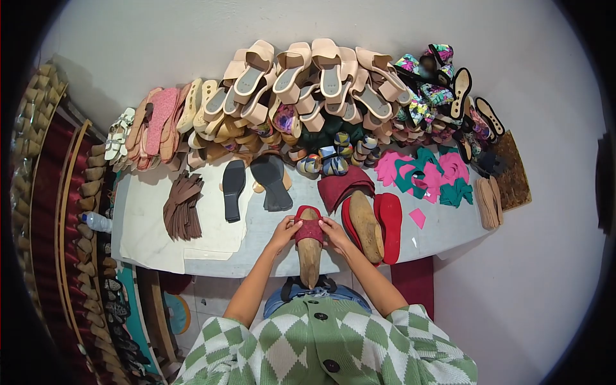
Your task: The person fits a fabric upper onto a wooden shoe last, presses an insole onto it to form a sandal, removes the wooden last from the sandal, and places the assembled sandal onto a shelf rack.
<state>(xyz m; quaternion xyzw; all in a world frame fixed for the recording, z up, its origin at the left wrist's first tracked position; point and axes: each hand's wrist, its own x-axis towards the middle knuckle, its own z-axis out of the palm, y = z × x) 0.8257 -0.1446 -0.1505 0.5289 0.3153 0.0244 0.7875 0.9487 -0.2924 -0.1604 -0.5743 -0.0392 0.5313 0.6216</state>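
Observation:
A wooden shoe last (pixel 310 262) points its narrow end toward my body, with a dark red strap (pixel 310 231) wrapped across it and a brighter red sole edge around its far end. My left hand (pixel 286 232) closes on the strap's left side, thumb on top. On the opposite side my right hand (pixel 333 233) grips the strap the same way. Right of my hands lies another wooden last (pixel 366 231) on a red sole, beside a loose red sole (pixel 388 224). Dark red upper pieces (pixel 346 187) are stacked just beyond them.
Beige heeled sandals (pixel 324 74) pile up along the wall. Brown strips (pixel 184 208) and black soles (pixel 234 189) lie to the left on the table. Pink and green cut pieces (pixel 427 173) are at the right, near tan insoles (pixel 489 202). A shelf of lasts (pixel 90 244) stands at left.

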